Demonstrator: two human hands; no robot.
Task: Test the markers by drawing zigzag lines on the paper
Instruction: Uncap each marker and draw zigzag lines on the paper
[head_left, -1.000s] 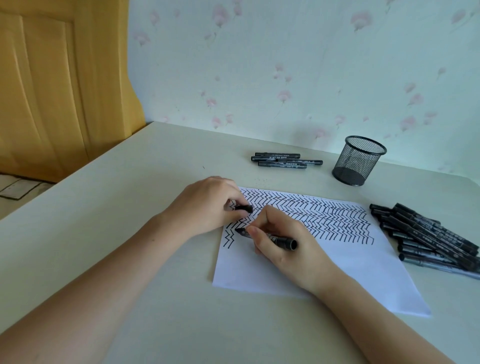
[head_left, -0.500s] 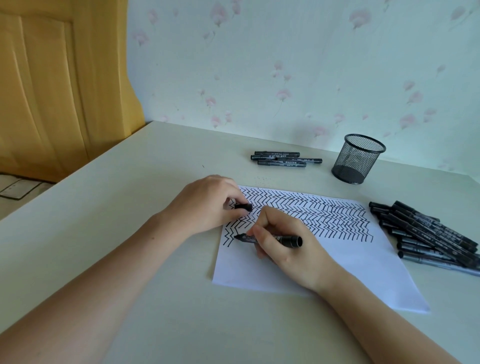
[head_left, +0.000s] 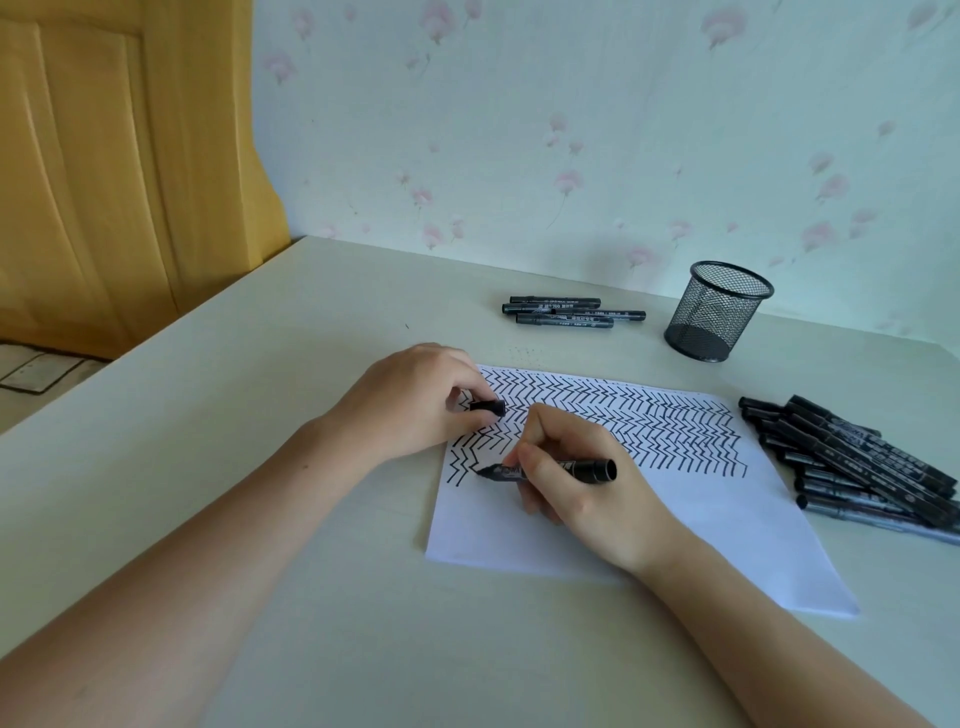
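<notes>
My right fingers (head_left: 524, 457) are curled round the marker (head_left: 545, 470), pinching it low on the barrel so the tip sits on the paper (head_left: 701, 519) near its left edge, just below the last zigzag rows; that low pinch should give me control of the short strokes. The right hand (head_left: 582, 483) lies with its heel on the sheet, wrist angled in from the near right, which I judge steadies the line. My left hand (head_left: 415, 400) rests on the paper's far-left corner, fingers curled, thumb and forefinger holding the cap (head_left: 488, 407), which keeps the sheet from sliding and the cap ready. The marker pile (head_left: 857, 462) sits at the surface's right edge, just beside the paper. Three markers (head_left: 566, 313) lie toward the far edge, next to the mesh cup (head_left: 717, 312).
</notes>
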